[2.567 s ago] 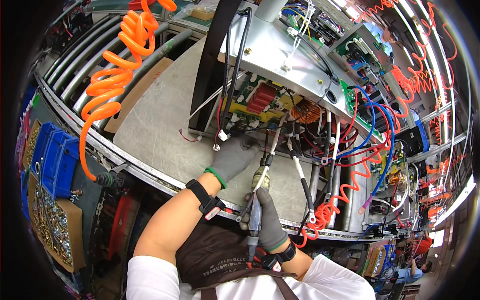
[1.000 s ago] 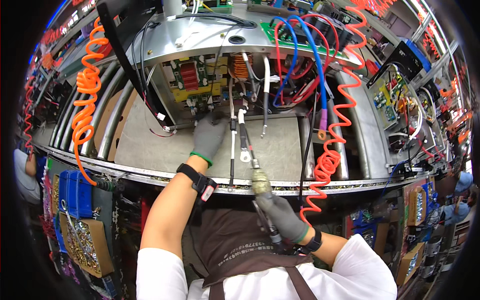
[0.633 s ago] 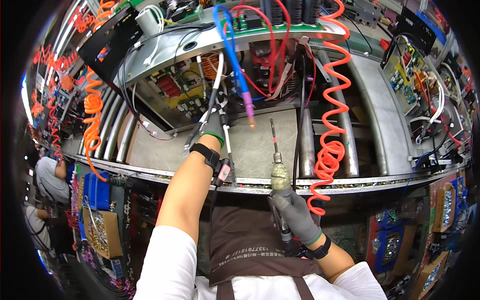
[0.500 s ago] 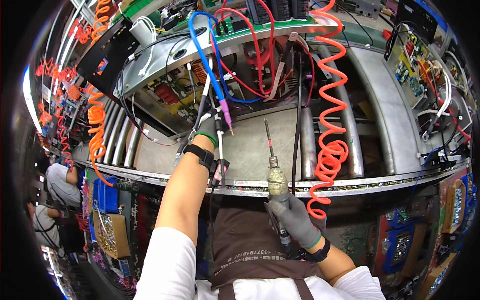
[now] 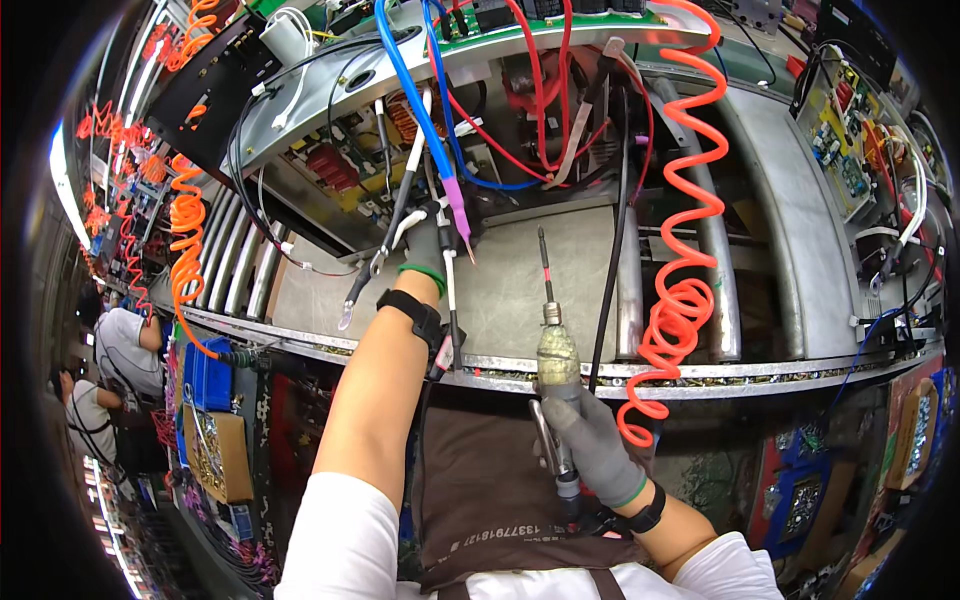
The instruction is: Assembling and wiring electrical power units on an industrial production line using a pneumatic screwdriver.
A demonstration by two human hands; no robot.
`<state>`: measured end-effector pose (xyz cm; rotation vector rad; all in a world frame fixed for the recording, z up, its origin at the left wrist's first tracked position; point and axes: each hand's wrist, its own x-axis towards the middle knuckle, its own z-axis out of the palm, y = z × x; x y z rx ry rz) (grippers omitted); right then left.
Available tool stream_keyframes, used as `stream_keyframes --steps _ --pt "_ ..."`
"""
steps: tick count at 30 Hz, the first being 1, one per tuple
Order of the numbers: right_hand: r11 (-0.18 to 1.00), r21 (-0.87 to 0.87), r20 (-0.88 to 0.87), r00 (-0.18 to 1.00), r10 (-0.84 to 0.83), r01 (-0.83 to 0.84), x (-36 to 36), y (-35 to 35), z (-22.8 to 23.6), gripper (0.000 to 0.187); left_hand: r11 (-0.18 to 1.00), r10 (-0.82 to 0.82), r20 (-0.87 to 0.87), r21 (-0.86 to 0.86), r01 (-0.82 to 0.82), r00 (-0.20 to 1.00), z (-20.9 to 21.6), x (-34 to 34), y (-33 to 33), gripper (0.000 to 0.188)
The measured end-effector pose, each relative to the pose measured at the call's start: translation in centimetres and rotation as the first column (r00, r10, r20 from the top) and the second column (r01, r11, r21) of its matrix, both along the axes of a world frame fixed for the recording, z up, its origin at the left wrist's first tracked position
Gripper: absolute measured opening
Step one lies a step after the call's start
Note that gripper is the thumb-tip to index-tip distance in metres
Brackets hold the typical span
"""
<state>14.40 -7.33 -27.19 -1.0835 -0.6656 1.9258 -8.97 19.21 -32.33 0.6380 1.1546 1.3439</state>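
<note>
My right hand (image 5: 600, 445), in a grey glove, is wrapped round a power screwdriver (image 5: 558, 360) with a yellowish taped body. Its long dark bit (image 5: 545, 265) points away from me over the metal plate, touching nothing. My left hand (image 5: 426, 248), also gloved, is closed among black and white cables (image 5: 447, 270) at the front of the open chassis (image 5: 330, 185). Its fingertips are partly hidden by them. A thick blue cable (image 5: 415, 105) with a pink sleeve and bare copper end hangs beside that hand. A cable lug (image 5: 346, 315) dangles to its left.
A coiled orange air hose (image 5: 685, 310) hangs right of the screwdriver. Metal rollers (image 5: 715, 270) flank the bare plate (image 5: 510, 290). Another opened unit (image 5: 850, 140) stands at right. Blue bins (image 5: 208, 375) of parts are below left; two people work at far left.
The view has shifted slightly. The screwdriver stays in my right hand, tilted a little differently. My left hand remains at the cables, and the lug cable now swings farther out from it.
</note>
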Motion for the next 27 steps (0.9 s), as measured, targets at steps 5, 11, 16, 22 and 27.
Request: stream_keyframes --steps 5,11,16,22,27 --pt "0.998 -0.058 -0.051 0.998 -0.04 0.037 0.1 0.1 0.2 0.035 0.91 0.09 -0.753 0.327 0.253 0.652 -0.7 2.6 -3.2 0.019" --pt "0.999 -0.039 0.025 1.0 -0.003 0.004 0.2 -0.2 0.4 0.042 0.939 0.082 -0.898 0.215 0.269 0.432 1.7 3.2 -5.4 0.035" --pt "0.998 -0.009 0.042 0.997 -0.067 0.068 -0.3 -0.3 0.4 0.041 0.949 0.047 -0.986 0.093 0.3 0.158 3.9 4.3 -5.5 0.063" --pt "0.995 -0.034 0.046 0.994 -0.096 0.098 -0.7 -0.3 0.7 0.041 0.957 -0.026 -1.0 -0.027 0.289 -0.005 4.9 4.8 -5.0 0.069" --pt "0.993 -0.062 0.011 0.995 -0.099 0.099 -0.7 0.0 0.9 0.039 0.94 -0.051 -0.991 -0.09 0.329 -0.126 4.7 4.8 -5.1 0.077"
